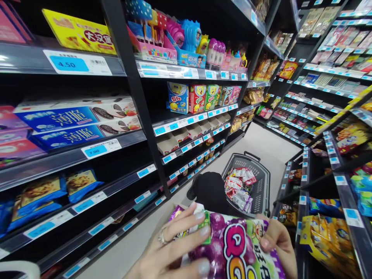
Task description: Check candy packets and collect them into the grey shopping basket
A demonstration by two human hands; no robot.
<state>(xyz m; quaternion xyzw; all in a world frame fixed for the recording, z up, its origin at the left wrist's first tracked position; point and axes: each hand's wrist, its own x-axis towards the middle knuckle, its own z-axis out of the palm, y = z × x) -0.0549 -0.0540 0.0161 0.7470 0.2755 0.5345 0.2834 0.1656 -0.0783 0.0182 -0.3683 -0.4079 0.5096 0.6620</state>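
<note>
I hold a purple grape candy bag [232,248] with big pink letters low in the middle of the view. My left hand [171,248], with a ring on one finger, grips the bag's left side, fingers spread over its front. My right hand [277,240] pinches the bag's right edge. Just beyond the bag, a dark shopping basket [261,174] sits on the floor with several small red and white packets [240,186] inside. A black shape [209,192] lies beside the basket.
Black store shelves line both sides of a narrow aisle. On the left are blue cookie boxes [69,124], blue cookie bags [43,193] and small cartoon snack boxes [203,97]. Snack packs [328,240] fill the right shelves. Pale floor [267,143] runs ahead.
</note>
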